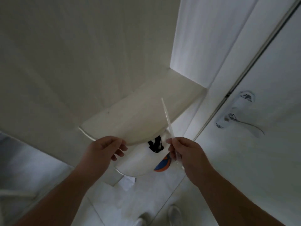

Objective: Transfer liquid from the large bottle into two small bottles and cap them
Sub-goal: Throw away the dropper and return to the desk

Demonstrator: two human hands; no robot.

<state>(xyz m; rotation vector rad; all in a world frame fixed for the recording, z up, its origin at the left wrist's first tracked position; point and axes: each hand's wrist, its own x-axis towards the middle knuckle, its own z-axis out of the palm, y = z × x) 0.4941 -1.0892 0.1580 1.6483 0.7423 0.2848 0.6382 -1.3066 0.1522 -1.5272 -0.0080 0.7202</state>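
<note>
Head view, dim and blurred. Both bare forearms reach forward over a white, rounded table (130,170) that stands against a pale wall, beneath a curved cream shelf (130,115).

Right hand (187,154): grip closed on a thin, clear pipette (167,119), pinched between thumb and fingertips. The tube runs up and slightly left from the hand, its narrow tip above the shelf edge; its lower end passes down through the hand and is hard to make out.

Left hand (104,149): fingers curled loosely near the shelf's front edge, thumb apart from them. Grip empty and partly open; whether it touches the shelf I cannot tell.

Between the hands, on the table: a black-marked white object (155,145), identity unclear. Just below the right hand: a blue-and-orange item (162,165), partly hidden. Bottles cannot be made out as such.

Right of scene: white door (268,79) with a metal lever handle (244,123). Floor is pale tile (122,201).
</note>
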